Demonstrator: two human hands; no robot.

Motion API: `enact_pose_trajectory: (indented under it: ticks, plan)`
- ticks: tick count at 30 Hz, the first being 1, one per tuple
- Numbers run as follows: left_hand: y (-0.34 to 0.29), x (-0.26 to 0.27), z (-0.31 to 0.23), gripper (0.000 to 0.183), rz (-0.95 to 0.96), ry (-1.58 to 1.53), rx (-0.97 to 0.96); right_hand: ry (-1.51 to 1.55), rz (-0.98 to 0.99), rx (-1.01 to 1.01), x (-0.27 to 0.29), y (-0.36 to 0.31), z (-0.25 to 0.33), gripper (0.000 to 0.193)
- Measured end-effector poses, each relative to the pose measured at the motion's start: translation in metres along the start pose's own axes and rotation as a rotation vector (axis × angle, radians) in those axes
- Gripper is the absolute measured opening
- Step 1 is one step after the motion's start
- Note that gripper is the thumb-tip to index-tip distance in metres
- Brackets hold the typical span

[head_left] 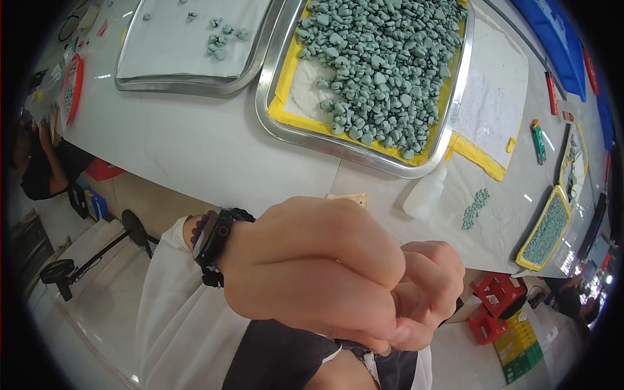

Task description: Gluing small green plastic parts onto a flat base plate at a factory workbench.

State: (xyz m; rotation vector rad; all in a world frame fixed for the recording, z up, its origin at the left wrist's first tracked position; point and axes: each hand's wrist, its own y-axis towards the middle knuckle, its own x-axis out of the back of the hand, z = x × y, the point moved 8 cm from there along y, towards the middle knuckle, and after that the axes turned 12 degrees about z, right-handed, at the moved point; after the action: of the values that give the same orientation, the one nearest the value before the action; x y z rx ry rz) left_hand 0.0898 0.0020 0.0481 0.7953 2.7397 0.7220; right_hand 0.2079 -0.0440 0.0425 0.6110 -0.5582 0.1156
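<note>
My left hand point(318, 266), with a dark watch point(218, 237) on its wrist, is raised in front of the table edge, fingers curled inward. Against its fingertips is my right hand point(432, 286), closed too. The fingertips meet low between them, and whatever they pinch is hidden. Beyond the hands stands a metal tray point(299, 138) edged with yellow tape, heaped with small grey-green pieces point(383, 65). To its left, a second metal tray point(175, 84) lined with white paper bears several loose pieces point(218, 47) of that kind.
Right of the hands are a white plastic bottle point(424, 195), a small pile of tiny green bits point(476, 209) and a yellow-edged tray point(534, 265) of them. A green cutter point(538, 142) lies farther back. Red stools point(497, 296) stand below; another person point(49, 159) sits at far left.
</note>
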Motion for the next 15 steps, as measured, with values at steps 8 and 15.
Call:
enact_pose_trajectory:
  ticks: [8, 15]
  plan:
    - [0.010, -0.004, -0.001, 0.020, 0.093, -0.093, 0.058, -0.085, 0.037, -0.032, 0.009, -0.001, -0.002, 0.050]
    - [0.007, -0.002, 0.000, 0.020, 0.055, -0.164, 0.099, -0.077, 0.042, -0.018, 0.005, -0.006, -0.003, 0.051]
